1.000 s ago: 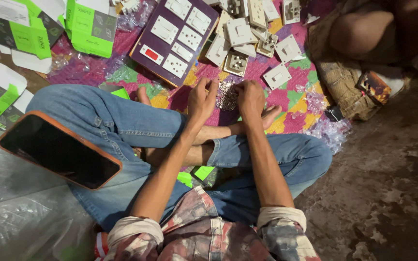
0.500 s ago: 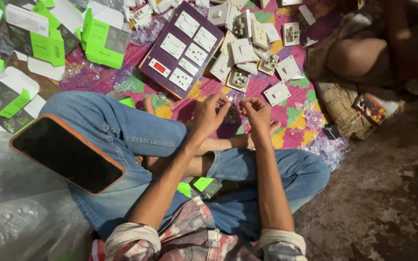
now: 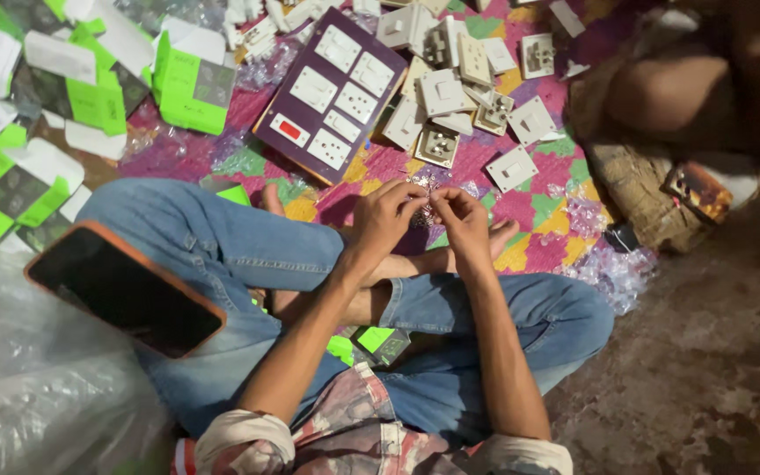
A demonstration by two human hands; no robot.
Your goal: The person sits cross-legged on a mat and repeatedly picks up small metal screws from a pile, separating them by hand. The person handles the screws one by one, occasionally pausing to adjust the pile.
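I sit cross-legged in blue jeans on a patterned mat. My left hand (image 3: 386, 215) and my right hand (image 3: 464, 214) meet above my feet, fingertips pinched on a small clear plastic bag (image 3: 431, 199) of tiny parts between them. Just beyond my hands lies a dark purple board (image 3: 332, 92) fitted with several white switches and one red one. A heap of loose white switch plates (image 3: 450, 84) lies to its right.
Green and white cartons (image 3: 191, 84) are scattered at the upper left. A phone in an orange case (image 3: 125, 288) rests on my left thigh. A clear plastic sack (image 3: 37, 405) fills the lower left. Another person's knee (image 3: 670, 92) and a bag (image 3: 653, 198) are at the upper right. Bare floor lies right.
Both hands have lifted slightly and drawn together, fingertips now pinching the small clear bag. The view has shifted down and left a little.
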